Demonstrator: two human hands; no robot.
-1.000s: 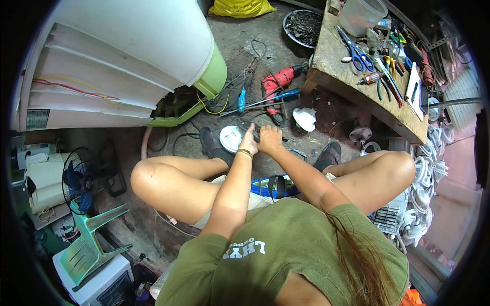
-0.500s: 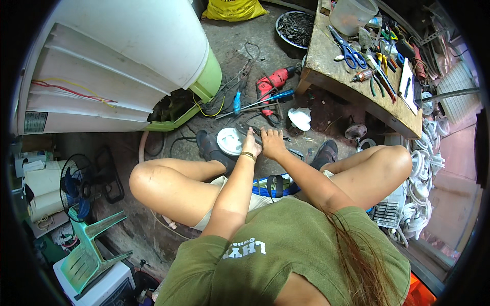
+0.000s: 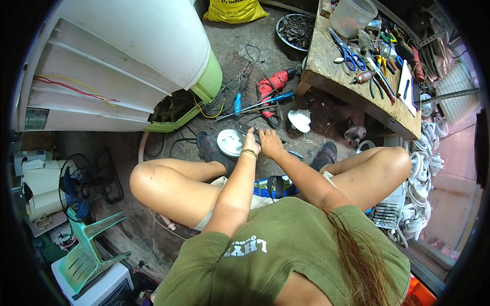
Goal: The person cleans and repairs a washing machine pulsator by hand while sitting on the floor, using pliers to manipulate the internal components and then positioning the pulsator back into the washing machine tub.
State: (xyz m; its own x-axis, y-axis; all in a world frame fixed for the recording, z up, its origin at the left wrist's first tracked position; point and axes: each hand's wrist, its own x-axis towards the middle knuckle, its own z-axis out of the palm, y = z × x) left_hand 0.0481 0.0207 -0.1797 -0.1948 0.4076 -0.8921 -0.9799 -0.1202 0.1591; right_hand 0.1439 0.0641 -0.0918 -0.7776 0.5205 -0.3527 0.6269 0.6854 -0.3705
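My left hand (image 3: 251,144), with a gold band at its wrist, is closed between my feet, just above the floor. Against it, my right hand (image 3: 269,142) has its fingers curled over the same dark, elongated thing (image 3: 256,131), whose kind I cannot make out. Most of that thing is hidden by my fingers. A round white part (image 3: 229,143) lies just left of my hands, partly covered by the left one. Farther off to the right sits a white plastic piece (image 3: 299,121).
Beyond my hands lie a red power drill (image 3: 275,83), a blue-handled screwdriver (image 3: 237,104) and cables. A large white-and-green casing (image 3: 209,84) stands at left. On the right, a wooden table (image 3: 322,66) bears blue scissors (image 3: 351,57) and pliers. A green stool (image 3: 84,262) is at lower left.
Both hands have drawn slightly closer together, and the dark thing shows less beyond the right hand. The white parts and the tools lie where they were.
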